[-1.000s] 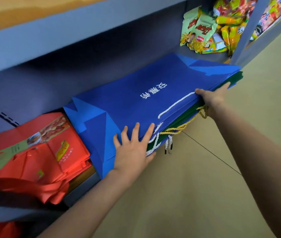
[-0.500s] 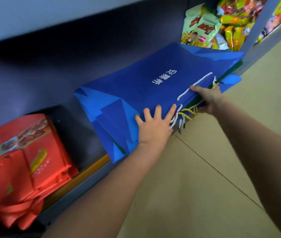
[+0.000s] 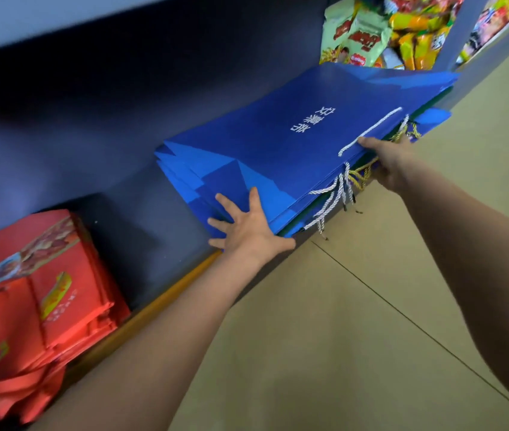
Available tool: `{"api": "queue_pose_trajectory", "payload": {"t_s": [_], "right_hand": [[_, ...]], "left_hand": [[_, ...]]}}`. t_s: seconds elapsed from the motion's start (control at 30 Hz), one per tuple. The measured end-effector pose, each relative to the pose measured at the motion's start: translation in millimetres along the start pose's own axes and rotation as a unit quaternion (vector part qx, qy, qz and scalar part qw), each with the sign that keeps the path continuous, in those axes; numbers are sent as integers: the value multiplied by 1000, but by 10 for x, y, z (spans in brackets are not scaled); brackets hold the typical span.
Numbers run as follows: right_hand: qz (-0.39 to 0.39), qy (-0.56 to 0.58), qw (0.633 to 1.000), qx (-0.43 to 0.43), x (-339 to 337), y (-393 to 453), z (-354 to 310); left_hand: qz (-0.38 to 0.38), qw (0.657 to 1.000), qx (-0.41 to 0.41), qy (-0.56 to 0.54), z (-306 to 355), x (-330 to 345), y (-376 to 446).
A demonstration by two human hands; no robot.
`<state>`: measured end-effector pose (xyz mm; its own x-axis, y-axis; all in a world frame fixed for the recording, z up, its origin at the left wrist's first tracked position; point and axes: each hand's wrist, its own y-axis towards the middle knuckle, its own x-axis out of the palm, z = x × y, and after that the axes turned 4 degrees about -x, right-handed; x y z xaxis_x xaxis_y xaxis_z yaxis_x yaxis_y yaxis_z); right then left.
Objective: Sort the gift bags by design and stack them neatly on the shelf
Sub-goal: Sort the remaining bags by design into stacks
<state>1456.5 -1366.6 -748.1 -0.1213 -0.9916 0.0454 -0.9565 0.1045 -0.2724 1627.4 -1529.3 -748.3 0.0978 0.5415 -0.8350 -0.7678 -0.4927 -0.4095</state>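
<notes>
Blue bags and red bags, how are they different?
The blue gift bags lie flat in a stack with white writing and rope handles; the red gift bags carry a food picture and yellow labels. The left hand presses the blue stack's corner and the right hand its front edge; nobody touches the red ones. Both piles sit on the same shelf.

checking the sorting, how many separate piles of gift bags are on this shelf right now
2. A stack of flat blue paper gift bags lies at the shelf's right under both hands; a pile of red-orange fabric gift bags sits at its left. Others may be out of frame.
</notes>
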Motion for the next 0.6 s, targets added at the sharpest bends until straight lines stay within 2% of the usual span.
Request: {"api": "queue_pose_trajectory", "payload": {"t_s": [0.07,0.13,0.27,0.37,0.47,0.6], "right_hand": [[-75,-72,994,14,-106,-15,8],[-95,-110,989,7,-142,-58,56],[-89,-119,988,-40,56,-299,227],[-43,-162,982,-82,243,-454,285],[-28,-195,969,-147,370,-464,209],[-39,-210,966,-143,371,-348,118]], "left_hand": [[15,1000,-2,6,13,16,53],[24,1000,5,2,-49,18,27],[14,997,-5,-75,-207,-33,-32],[20,993,4,-113,-191,-44,-66],[53,984,28,-167,-187,-68,-54],[86,971,62,-213,-162,-48,-1]]}}
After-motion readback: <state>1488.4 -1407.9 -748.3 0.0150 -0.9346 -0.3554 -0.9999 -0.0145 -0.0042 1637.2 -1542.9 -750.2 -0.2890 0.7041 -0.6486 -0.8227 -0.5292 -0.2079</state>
